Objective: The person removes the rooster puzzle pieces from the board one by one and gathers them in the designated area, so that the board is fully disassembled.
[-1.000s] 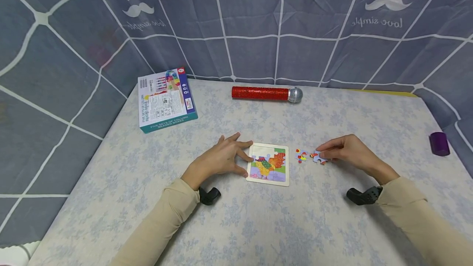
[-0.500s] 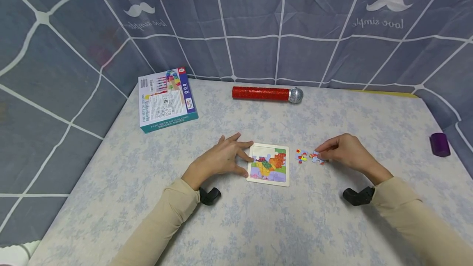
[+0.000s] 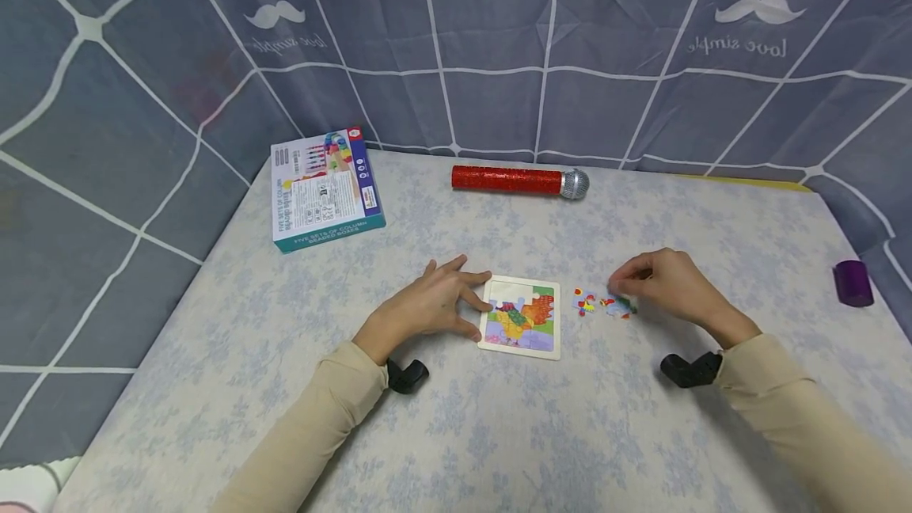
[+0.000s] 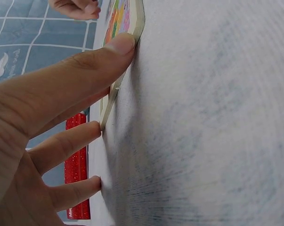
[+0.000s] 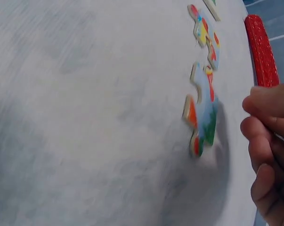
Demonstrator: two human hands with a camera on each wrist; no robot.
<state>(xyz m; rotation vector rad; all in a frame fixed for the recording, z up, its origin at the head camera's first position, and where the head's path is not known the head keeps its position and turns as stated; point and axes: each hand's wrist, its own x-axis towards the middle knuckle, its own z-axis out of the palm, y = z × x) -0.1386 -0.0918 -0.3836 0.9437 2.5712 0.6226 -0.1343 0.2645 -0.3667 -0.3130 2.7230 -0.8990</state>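
Observation:
A small square picture puzzle of a rooster in a white frame [image 3: 557,323] lies flat on the table, with bare tray showing at its upper left. My left hand [image 3: 431,303] rests beside it with fingers spread; the thumb [image 4: 120,44] presses the frame's near left corner, and other fingertips touch its left edge. To the right lie two loose puzzle pieces. One piece [image 5: 205,30] with red and yellow spots is nearer the frame. Just over the other, a blue, green and orange piece [image 5: 206,106], hovers my right hand [image 3: 666,287], fingers loosely bent and nothing between them.
A red glittery microphone [image 3: 506,179] lies behind the puzzle. At the back left stands a bead-toy box [image 3: 324,188]. A purple cylinder [image 3: 852,283] is near the right table edge. Grey checked cloth [image 3: 499,38] hangs behind and at the sides.
My right hand has let go of the farther puzzle piece and risen slightly off it, so more of that piece shows. The left hand stays on the frame. The head view shifts slightly.

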